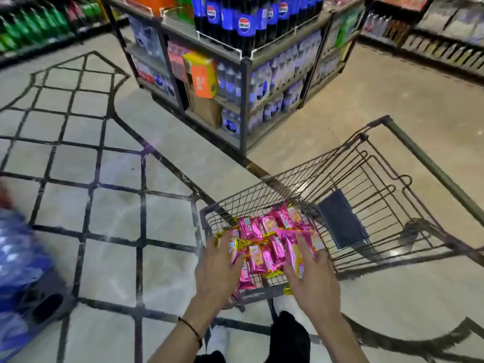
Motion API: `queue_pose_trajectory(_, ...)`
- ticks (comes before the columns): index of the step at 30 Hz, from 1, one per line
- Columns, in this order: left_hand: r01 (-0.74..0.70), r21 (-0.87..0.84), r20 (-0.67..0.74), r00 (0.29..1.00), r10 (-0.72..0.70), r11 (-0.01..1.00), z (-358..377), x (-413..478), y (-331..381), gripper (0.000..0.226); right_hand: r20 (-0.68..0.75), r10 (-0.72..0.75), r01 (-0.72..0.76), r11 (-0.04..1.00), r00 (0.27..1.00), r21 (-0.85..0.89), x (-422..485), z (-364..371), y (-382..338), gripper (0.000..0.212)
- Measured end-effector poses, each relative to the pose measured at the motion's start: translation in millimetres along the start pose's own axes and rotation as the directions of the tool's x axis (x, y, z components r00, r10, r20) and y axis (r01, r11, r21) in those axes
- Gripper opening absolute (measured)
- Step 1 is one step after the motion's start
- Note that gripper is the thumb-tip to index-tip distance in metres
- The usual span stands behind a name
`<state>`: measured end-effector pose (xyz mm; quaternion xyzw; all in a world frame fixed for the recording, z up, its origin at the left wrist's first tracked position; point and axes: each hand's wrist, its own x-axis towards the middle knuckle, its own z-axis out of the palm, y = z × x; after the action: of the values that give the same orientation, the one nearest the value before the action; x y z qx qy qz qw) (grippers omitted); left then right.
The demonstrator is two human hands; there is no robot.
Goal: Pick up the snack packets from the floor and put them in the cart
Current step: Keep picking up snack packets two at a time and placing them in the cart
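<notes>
I see both arms reaching forward and down over the cart (432, 167). The left hand (218, 268) and right hand (313, 280) lie palm-down, side by side, with fingers straight and spread. They rest flat on the packets (264, 247) — nothing pinched or curled round. The pink packets sit heaped in the cart's near corner — a thin band (191, 328) rings the left wrist.

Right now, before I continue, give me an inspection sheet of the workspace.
Surface: tiled floor, dark grid lines.
Job's things: pink packets heaped in wire cart; none seen on floor.
Clutter: blurred blue thing at left edge.
Hands: left hand and right hand rest on packets, fingers straight.
Cables: nothing seen.
Surroundings: shelf of bottles ahead.
</notes>
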<state>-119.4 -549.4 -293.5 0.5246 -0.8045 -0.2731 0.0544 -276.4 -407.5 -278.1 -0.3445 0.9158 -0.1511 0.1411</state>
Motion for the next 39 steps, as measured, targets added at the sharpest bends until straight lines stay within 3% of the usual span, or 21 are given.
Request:
queue_pose_trajectory(5,0.213,-0.019,0.003,0.977,-0.213,0.977,32,35,19,0.054,0.109,-0.102,0.106,0.994,0.989,-0.031,93,0,42,0.070)
queue_pose_trajectory(10,0.425,-0.055,0.033,0.905,-0.423,0.904,70,63,28,0.056,0.304,-0.219,0.269,0.954,0.927,-0.134,177,26,70,0.075)
queue_pose_trajectory(15,0.513,-0.047,0.103,0.856,-0.506,0.857,111,90,25,0.055,0.437,-0.271,0.373,0.913,0.857,-0.166,221,73,80,0.082)
queue_pose_trajectory(19,0.504,0.035,0.149,0.851,-0.503,0.863,145,113,9,0.055,0.552,-0.248,0.398,0.902,0.796,-0.169,232,122,92,0.088)
queue_pose_trajectory(31,0.537,0.055,0.180,0.824,-0.538,0.842,272,163,-54,0.057,0.529,-0.090,0.194,0.970,0.844,-0.145,243,271,115,0.091)
queue_pose_trajectory(39,0.540,0.090,0.163,0.821,-0.547,0.837,310,163,-67,0.071,0.503,-0.183,0.305,0.936,0.845,-0.173,234,303,118,0.089)
